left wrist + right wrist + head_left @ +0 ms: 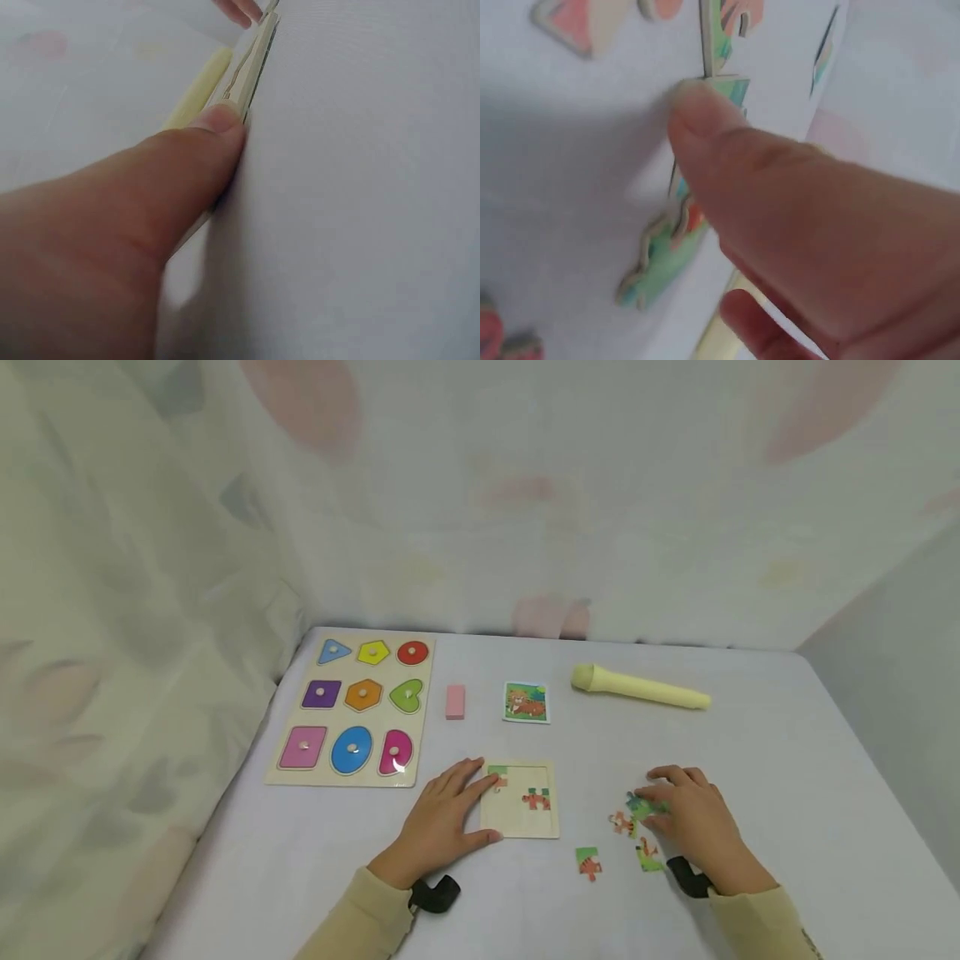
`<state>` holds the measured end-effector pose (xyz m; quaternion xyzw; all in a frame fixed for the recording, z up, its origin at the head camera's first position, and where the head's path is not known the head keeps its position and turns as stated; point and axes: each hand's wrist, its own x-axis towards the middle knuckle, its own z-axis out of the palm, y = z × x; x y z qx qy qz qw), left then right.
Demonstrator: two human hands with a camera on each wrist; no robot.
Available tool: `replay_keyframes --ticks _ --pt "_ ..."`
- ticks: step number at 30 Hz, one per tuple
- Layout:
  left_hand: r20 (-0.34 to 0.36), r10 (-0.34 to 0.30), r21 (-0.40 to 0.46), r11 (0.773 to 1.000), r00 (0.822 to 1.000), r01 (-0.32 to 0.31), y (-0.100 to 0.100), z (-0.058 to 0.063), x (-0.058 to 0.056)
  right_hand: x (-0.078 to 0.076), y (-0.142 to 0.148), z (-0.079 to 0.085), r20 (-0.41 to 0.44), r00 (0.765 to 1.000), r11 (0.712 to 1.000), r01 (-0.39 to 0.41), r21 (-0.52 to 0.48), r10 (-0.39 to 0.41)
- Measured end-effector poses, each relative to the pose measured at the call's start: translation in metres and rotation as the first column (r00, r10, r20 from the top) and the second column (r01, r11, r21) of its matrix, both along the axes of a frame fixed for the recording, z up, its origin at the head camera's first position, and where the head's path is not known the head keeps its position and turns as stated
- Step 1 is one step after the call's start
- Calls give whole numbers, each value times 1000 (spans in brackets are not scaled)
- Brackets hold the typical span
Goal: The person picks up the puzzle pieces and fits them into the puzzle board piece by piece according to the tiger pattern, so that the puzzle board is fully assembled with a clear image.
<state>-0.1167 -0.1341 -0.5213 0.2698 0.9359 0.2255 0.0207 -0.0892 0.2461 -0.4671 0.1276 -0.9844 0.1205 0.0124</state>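
Green piece point(640, 807): right hand point(697, 822) on it, can't tell if pinched.
Left hand point(438, 818) spread against tray point(517, 823), ungripped; best lift by edges.

green puzzle piece point(640, 807): partly hidden by right grip point(693, 818) | left sleeve point(360, 922): cut off | red piece point(489, 334): blurred

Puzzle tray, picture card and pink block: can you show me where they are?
Puzzle tray point(519, 820): head view, on its bare floor.
Picture card point(527, 702): head view, middle of its picture.
Pink block point(455, 700): head view, its top.
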Motion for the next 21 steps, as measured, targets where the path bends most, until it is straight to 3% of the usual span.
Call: replay_keyframes --ticks 8,14,16,21 --pt "5 7 -3 1000 1000 -7 -5 3 1 -15 5 -4 62 997 986 -35 -165 45" --pt "8 8 -5 1000 1000 -8 -3 5 3 -21 -1 6 229 970 962 -22 -272 86" --pt "14 2 -6 1000 1000 -1 -2 5 3 -25 -6 10 252 961 944 -26 -330 114" --pt "30 -2 3 1000 1000 1 0 6 3 -43 -37 19 239 949 855 -57 -515 207"
